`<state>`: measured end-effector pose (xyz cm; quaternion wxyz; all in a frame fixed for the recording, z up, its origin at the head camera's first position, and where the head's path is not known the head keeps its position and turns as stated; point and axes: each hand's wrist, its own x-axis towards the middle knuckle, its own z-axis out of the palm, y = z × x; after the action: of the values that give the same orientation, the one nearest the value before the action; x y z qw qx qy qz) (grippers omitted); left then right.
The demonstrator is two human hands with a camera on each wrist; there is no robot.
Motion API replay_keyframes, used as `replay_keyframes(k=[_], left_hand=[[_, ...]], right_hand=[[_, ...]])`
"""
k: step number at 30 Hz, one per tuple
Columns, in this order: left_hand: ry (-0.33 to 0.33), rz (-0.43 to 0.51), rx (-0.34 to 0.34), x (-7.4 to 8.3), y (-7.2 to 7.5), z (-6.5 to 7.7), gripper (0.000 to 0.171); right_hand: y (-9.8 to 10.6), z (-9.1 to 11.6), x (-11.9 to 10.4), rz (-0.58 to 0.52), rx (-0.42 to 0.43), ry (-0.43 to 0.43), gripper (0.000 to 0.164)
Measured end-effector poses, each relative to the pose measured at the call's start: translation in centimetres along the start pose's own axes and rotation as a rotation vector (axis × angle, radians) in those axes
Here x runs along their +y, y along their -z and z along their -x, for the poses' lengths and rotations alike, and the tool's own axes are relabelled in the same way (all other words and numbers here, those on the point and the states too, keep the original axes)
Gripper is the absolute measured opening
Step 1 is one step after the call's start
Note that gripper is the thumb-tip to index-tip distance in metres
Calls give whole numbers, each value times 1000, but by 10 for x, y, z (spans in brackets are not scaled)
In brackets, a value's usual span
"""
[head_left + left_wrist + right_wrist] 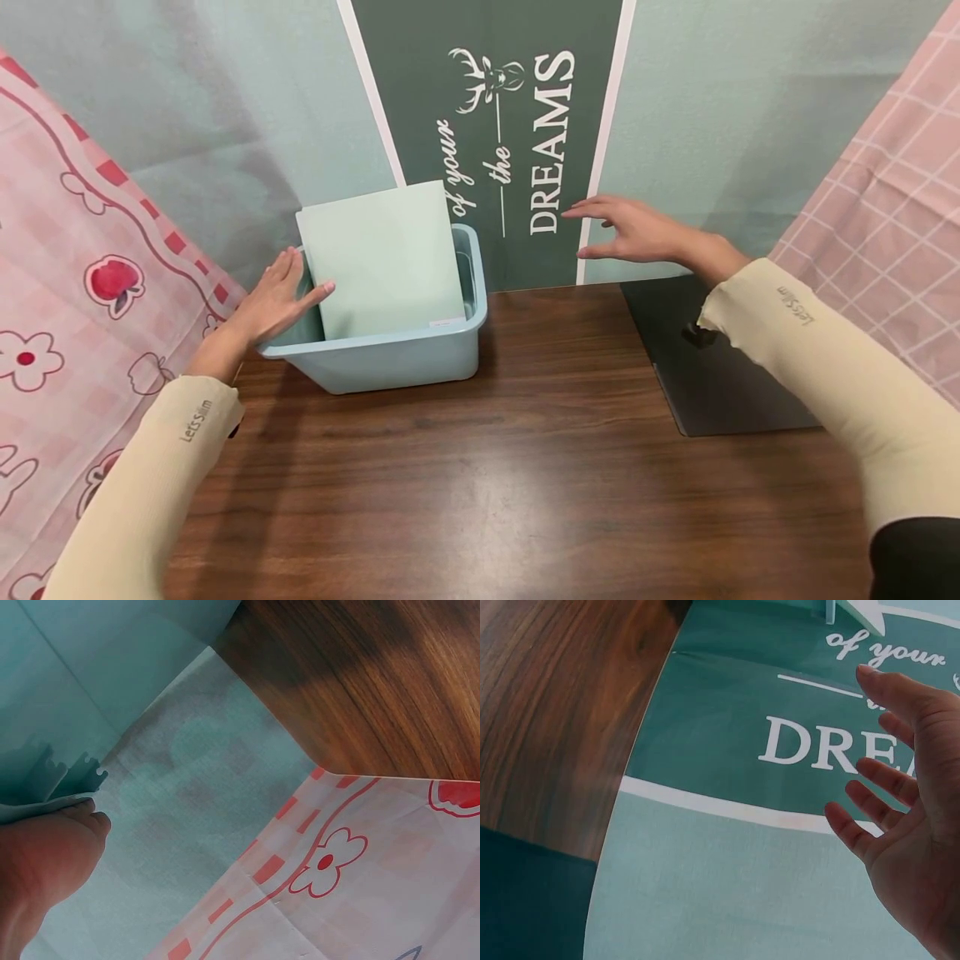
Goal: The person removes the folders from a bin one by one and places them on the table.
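A light blue plastic bin (390,360) stands on the table by the back curtain. A pale green flat folder-like sheet (382,258) leans upright inside it, rising above the rim, with a small label near its lower right corner. My left hand (273,300) is at the bin's left end, fingers extended and thumb reaching over toward the sheet. In the left wrist view, that hand (56,859) lies against a pale blue edge; its fingertips are mostly hidden. Off to the right, my right hand (633,232) hovers in the air, holding nothing, with fingers loosely spread in the right wrist view.
A dark flat mat (720,367) lies on the right of the brown wooden table (480,467), partly under my right forearm. Behind hangs a green curtain (675,100) with white lettering. Pink patterned cloths (67,250) border both sides.
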<state>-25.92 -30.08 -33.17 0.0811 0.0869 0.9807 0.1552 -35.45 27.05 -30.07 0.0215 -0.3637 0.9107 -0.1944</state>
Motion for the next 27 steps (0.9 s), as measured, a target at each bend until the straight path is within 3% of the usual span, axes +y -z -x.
replay_keyframes(k=[27], left_hand=[[3, -6, -6, -2, -1, 0, 102]], right_hand=[[-17, -36, -16, -76, 1, 33, 67]])
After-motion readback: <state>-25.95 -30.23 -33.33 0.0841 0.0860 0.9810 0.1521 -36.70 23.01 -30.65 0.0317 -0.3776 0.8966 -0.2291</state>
